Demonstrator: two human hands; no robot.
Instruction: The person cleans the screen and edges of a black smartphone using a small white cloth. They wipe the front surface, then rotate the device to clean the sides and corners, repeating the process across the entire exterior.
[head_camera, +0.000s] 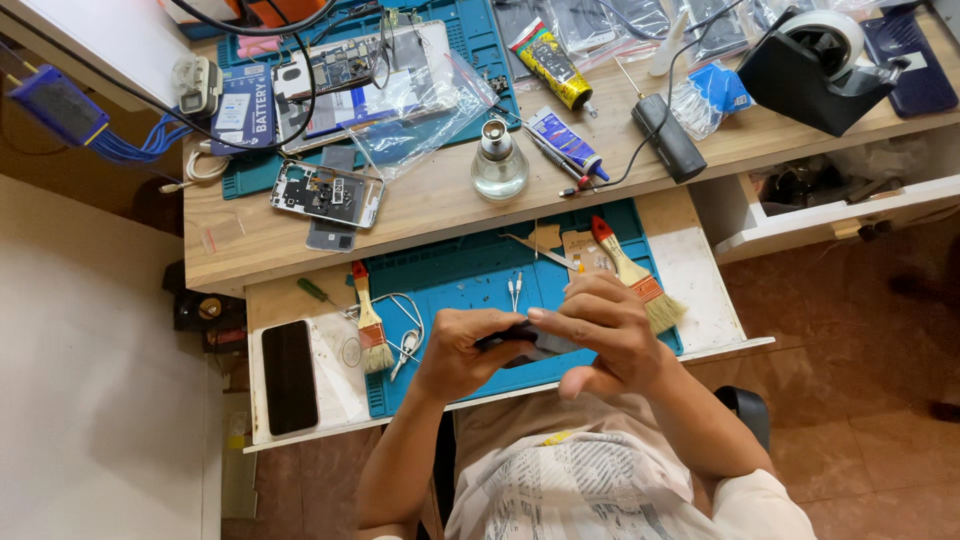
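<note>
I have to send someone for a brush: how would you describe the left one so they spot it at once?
Start at the blue work mat on the pull-out shelf in front of the seated person. At its left edge, beside a white cable, lies the small paintbrush. It has a red-tipped handle and short bristles, smaller than the larger brush right of the hands.

The phone (525, 343) held between the left hand (462, 352) and right hand (610, 335) looked dark, smooth and faintly glossy. Beneath lay a matt blue rubbery mat (470, 285). The desk (440, 215) was pale wood grain. The brush (635, 277) had a wooden handle, metal band and coarse bristles. The bottle (499, 160) was clear, shiny glass.
</note>
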